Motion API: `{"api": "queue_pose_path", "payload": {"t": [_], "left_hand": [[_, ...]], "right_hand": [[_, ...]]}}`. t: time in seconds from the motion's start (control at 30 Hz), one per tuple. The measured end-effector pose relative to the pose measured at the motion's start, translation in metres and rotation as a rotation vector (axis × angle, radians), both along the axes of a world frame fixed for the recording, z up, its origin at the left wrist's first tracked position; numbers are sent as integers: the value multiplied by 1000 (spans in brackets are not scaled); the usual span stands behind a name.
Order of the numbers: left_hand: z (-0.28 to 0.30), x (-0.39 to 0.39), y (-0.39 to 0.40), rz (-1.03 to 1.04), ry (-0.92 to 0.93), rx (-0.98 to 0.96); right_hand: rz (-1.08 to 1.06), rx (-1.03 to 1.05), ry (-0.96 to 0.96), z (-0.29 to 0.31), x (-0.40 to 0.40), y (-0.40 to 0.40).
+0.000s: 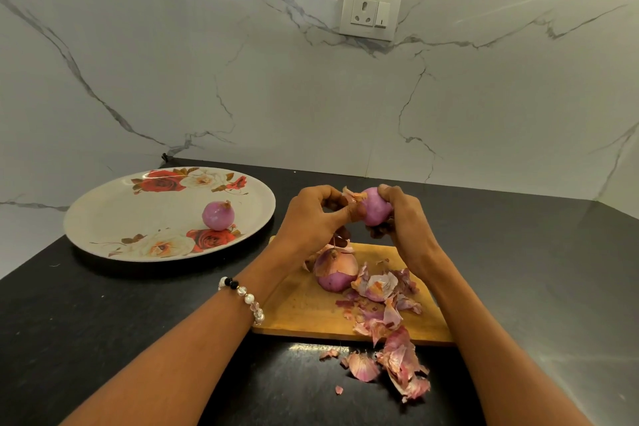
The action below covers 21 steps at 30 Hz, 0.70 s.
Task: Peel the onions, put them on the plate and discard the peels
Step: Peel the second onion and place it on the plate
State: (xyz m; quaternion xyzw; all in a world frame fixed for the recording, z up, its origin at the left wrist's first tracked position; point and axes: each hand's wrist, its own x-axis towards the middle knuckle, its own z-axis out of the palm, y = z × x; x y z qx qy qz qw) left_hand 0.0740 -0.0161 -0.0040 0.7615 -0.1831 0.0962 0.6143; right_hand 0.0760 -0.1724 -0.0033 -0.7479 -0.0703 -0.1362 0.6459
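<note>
Peels (397, 356) spill off the board (304, 308) onto black tabletop (103, 322) below marble wall (242, 79); left hand (311, 218) pinches skin, right hand (404, 218) grips onion (375, 207).

Bare counter (103, 315) lies open toward the plate (114, 218); peels (397, 356) clutter the cutting board (297, 308).

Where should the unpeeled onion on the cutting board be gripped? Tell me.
Come from above, grip around the round sides of the unpeeled onion. Its dry stem tip points up toward the left hand, and peels crowd its right side, so the bare left side of the cutting board gives fingers room.
</note>
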Motion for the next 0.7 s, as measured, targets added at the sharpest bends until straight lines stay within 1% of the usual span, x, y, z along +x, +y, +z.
{"api": "queue_pose_path", "payload": {"t": [0.07, 0.13, 0.2, 0.3, 0.43, 0.57, 0.7], "left_hand": [[0, 1, 1, 32, 13, -31], [2, 1, 3, -5, 35, -58], [6, 0, 4, -84, 40, -65], [10, -5, 5, -196, 14, -14], [11, -6, 8, -272, -4, 64], [9, -5, 6, -248, -10, 121], [8, -5, 5, -160, 9, 53]], "right_hand": [[20, -66, -49, -2, 0, 2], [29, -60, -46, -2, -1, 3], [27, 3, -2, -2, 0, 3], [20, 89, 69, 1, -3, 3], [59, 206, 180, 6, -10, 1], [42, 136, 195, 8, -11, 0], [14, 140, 126, 9, -12, 2]]}}
